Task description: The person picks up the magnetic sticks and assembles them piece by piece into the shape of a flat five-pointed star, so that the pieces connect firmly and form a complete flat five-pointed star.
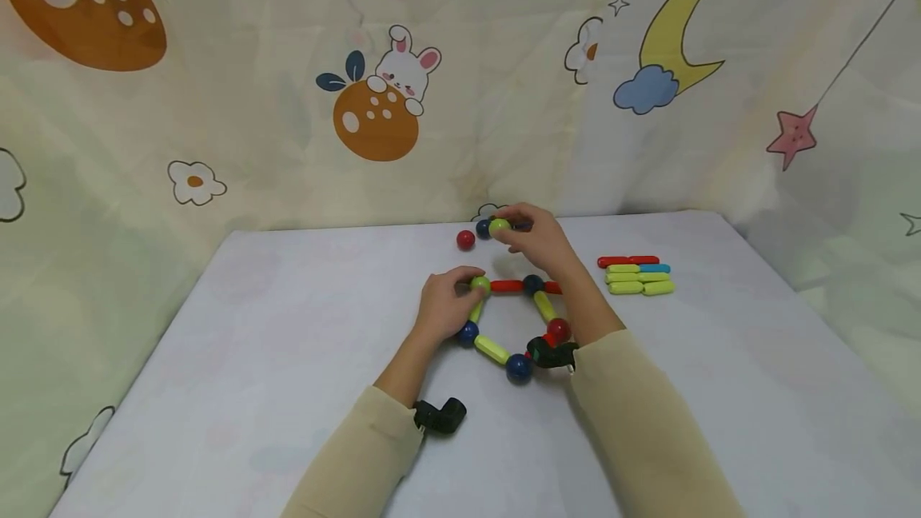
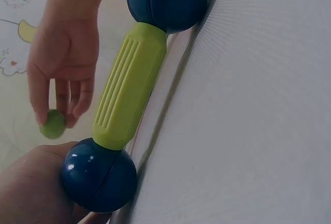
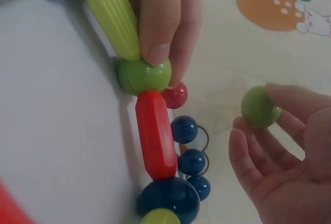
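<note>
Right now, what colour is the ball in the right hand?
The ball in the right hand is green; it shows best in the right wrist view.

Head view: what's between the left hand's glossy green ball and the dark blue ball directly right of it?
A glossy red rod; the head and right wrist views show it bridging them.

Pale printed backdrop (image 1: 489,118) hangs beyond the right grip (image 1: 536,238): yellow moon (image 1: 660,34) above and right of it, white rabbit (image 1: 406,70) above and left. White tabletop (image 1: 252,358) lies below the grip.
</note>
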